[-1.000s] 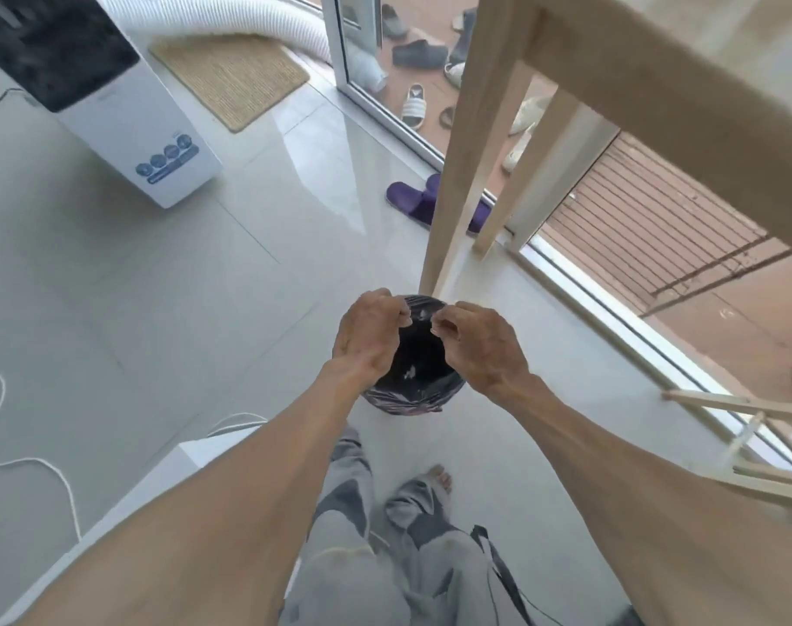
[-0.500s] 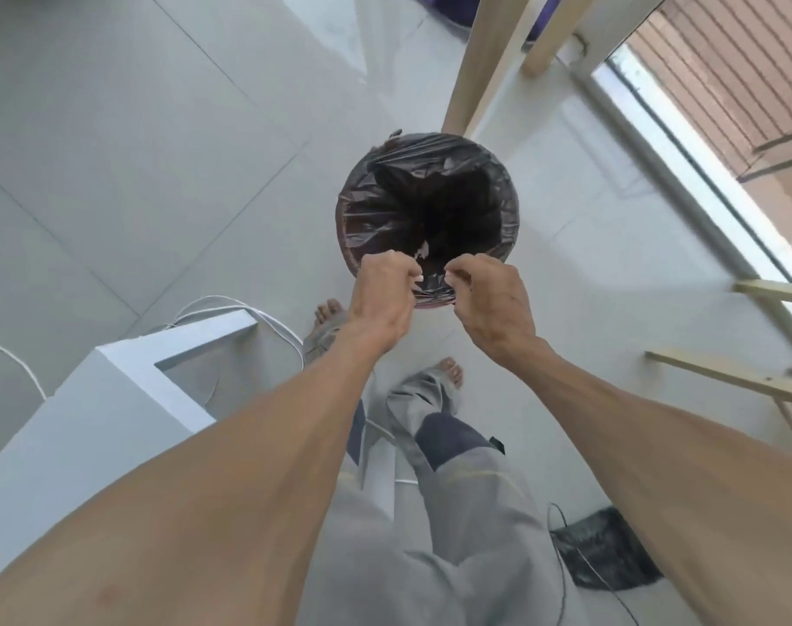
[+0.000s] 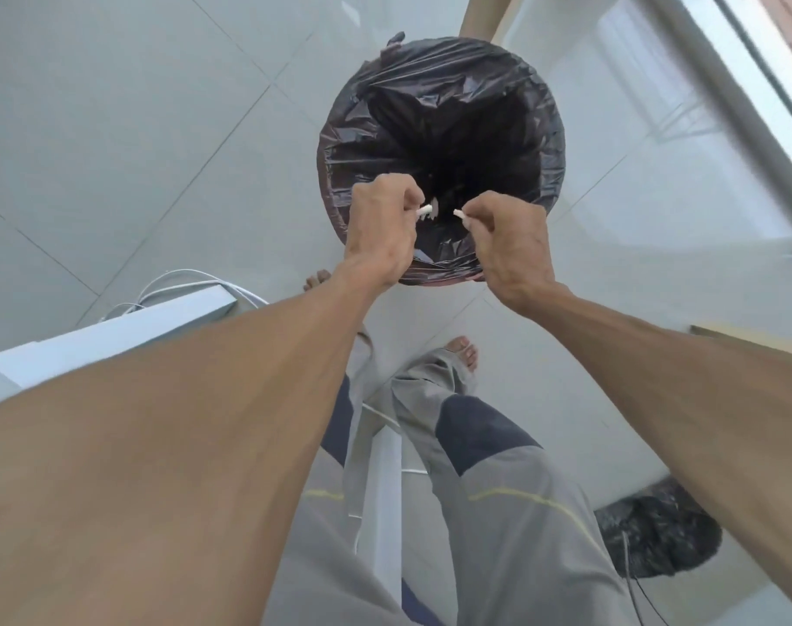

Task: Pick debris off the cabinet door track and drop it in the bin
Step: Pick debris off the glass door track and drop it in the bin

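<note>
A round bin (image 3: pixel 538 110) lined with a black plastic bag stands on the pale tiled floor, seen from above. Both my hands hover over its near rim. My left hand (image 3: pixel 382 232) pinches a small white scrap of debris (image 3: pixel 424 211) between thumb and fingers. My right hand (image 3: pixel 509 244) pinches another small white scrap (image 3: pixel 458 214). A third white fragment (image 3: pixel 434 206) shows between the two hands over the dark opening; whether it is held or loose is unclear. The cabinet door track is out of sight.
A white cabinet edge (image 3: pixel 114 329) with white cables (image 3: pixel 181 282) lies at the left. A wooden leg (image 3: pixel 482 13) stands behind the bin. A sliding door frame (image 3: pixel 755 79) runs along the right. A dark fuzzy mat (image 3: pixel 656 535) lies lower right, near my bare feet (image 3: pixel 464 352).
The view has tilted down and closer over the bin. My hands have drawn slightly apart above its opening, and the white scraps between my fingertips have become visible.
</note>
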